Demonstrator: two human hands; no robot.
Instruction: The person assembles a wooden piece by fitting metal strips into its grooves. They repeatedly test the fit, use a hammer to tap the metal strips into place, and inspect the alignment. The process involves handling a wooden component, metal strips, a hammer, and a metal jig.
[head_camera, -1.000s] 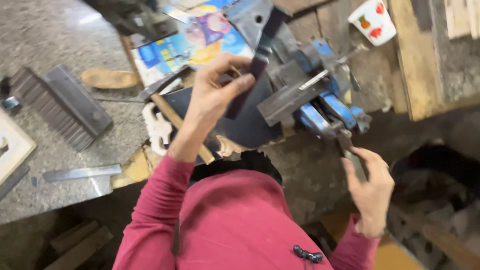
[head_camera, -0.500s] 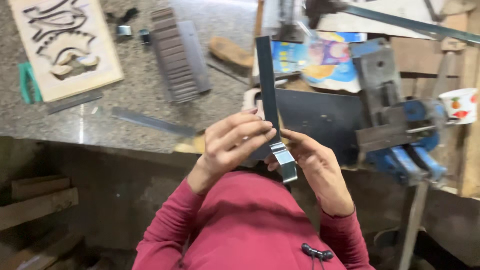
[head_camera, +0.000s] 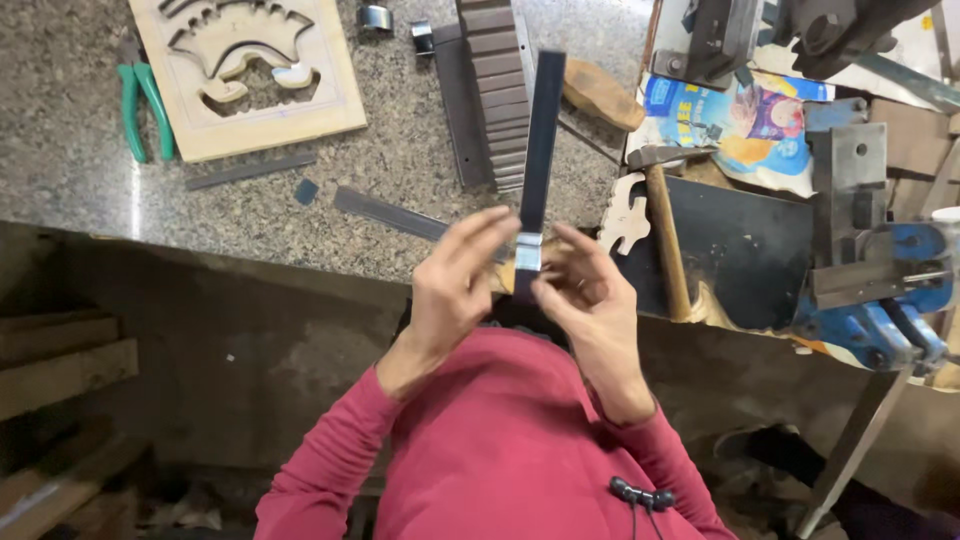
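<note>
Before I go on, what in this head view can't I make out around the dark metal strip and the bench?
- Lower end of the dark metal strip: hidden behind the left hand and right hand, so the grip there is unclear.
- Blue vise: cut off by the right edge.
- Green pliers: jaws partly under the wooden cutout board.
- Dark machine parts: cut by the top edge.
- Small metal rings: too small to identify.

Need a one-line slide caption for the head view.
Both hands, left and right, hold a dark metal strip upright over a granite bench.
</note>
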